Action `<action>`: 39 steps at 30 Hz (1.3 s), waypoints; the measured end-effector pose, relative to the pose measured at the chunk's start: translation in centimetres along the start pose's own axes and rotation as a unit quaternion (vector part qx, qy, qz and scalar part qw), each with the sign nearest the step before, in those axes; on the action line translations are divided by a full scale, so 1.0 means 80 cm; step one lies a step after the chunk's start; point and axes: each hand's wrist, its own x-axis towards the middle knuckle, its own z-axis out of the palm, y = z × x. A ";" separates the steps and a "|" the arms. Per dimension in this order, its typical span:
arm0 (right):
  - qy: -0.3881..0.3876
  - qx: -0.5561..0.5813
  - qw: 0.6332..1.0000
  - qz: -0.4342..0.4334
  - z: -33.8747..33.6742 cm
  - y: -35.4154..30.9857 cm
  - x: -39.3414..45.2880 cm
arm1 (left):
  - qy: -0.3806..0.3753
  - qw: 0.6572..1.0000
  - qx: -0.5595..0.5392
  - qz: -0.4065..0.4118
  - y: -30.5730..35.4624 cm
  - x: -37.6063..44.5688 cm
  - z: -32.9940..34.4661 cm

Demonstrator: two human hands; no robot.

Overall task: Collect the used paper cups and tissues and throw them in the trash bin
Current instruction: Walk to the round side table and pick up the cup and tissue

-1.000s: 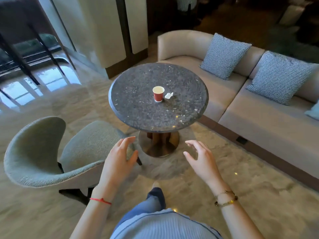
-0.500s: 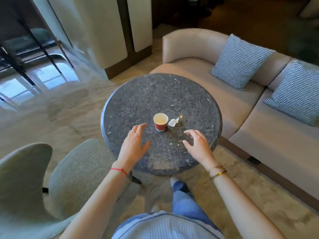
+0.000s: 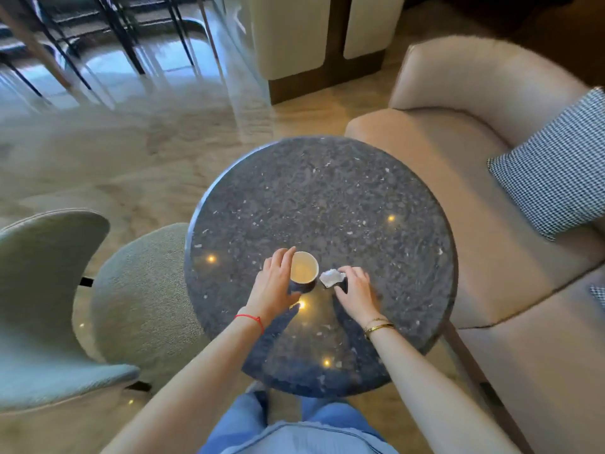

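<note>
A red paper cup (image 3: 305, 272) with a white inside stands upright on the round dark stone table (image 3: 327, 198), near its front. My left hand (image 3: 274, 285) curls round the cup's left side, fingers at the far rim and thumb at the near side. A small crumpled white tissue (image 3: 331, 277) lies just right of the cup. My right hand (image 3: 356, 288) is on the tissue's right edge, with the forefinger and thumb closing on it. No trash bin is in view.
A grey-green upholstered chair (image 3: 49, 306) stands left of the table. A beige sofa (image 3: 458, 152) with a checked cushion (image 3: 556, 178) runs along the right. Glossy marble floor and a pillar base (image 3: 324, 83) lie beyond. My legs stand at the table's near edge.
I have stepped up to the table. Both hands reached forward from the near edge: the left onto the cup, the right onto the tissue.
</note>
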 end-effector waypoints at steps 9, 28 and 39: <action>-0.047 -0.052 0.995 -0.070 0.009 0.020 0.048 | -0.001 0.998 0.019 -0.057 0.019 0.033 0.021; -0.086 0.078 0.962 -0.248 0.001 -0.075 -0.044 | 0.301 0.912 -0.183 -0.212 -0.031 -0.218 0.010; -0.198 0.052 0.864 -0.460 0.117 -0.249 -0.251 | 0.464 0.757 -0.199 -0.415 -0.074 -0.555 0.043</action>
